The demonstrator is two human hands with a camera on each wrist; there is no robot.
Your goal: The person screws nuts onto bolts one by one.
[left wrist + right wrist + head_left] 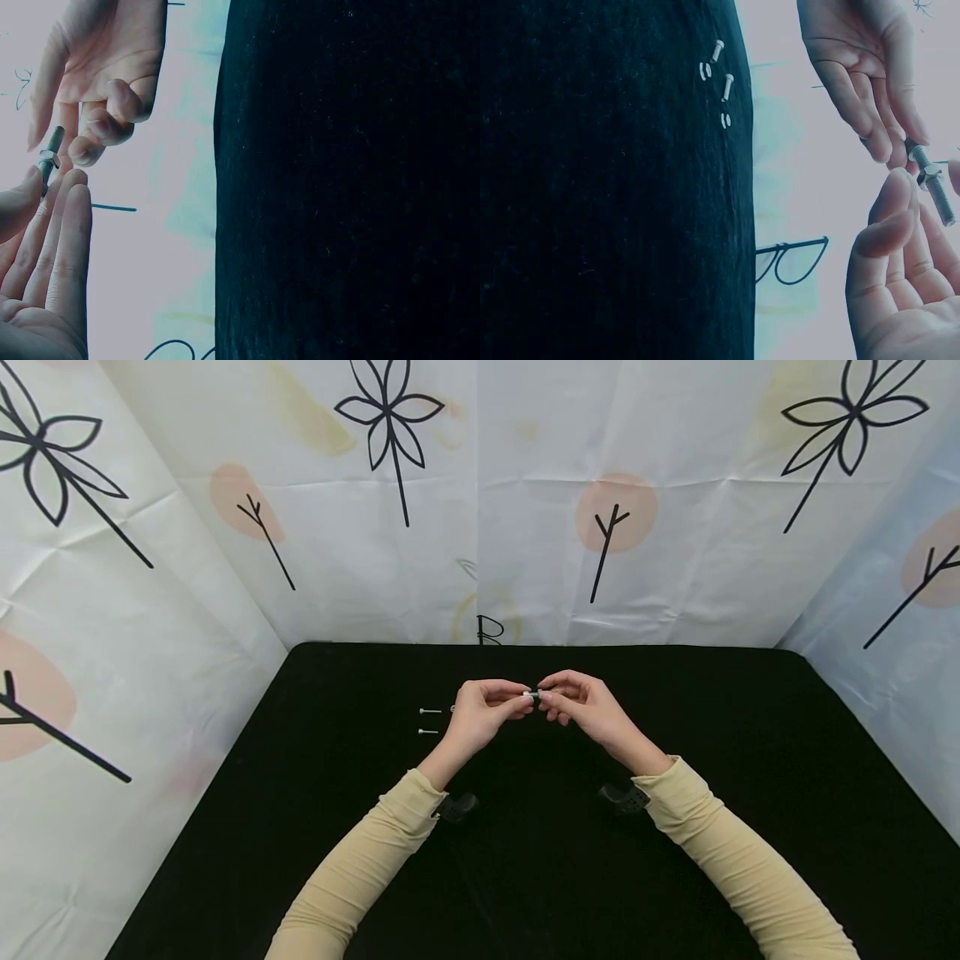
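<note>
Both hands meet above the black tabletop. In the head view my left hand (pixel 476 706) pinches the head end of a metal bolt (pixel 943 206) between thumb and fingers. A hex nut (pixel 931 177) sits partway along the bolt's shank, seen too in the left wrist view as a nut (pixel 49 159) on the threads. Around that nut my right hand (pixel 588 703) has its thumb and fingertips curled; whether the thumb touches it is hard to tell. The bolt's free end points toward the right palm.
Left of the hands, two more bolts (pixel 430 711) lie on the black cloth (pixel 360 827). Small rings (pixel 705 71) lie by them, partly hidden by the left hand in the head view. Patterned white curtains (pixel 525 560) enclose the table's back and sides.
</note>
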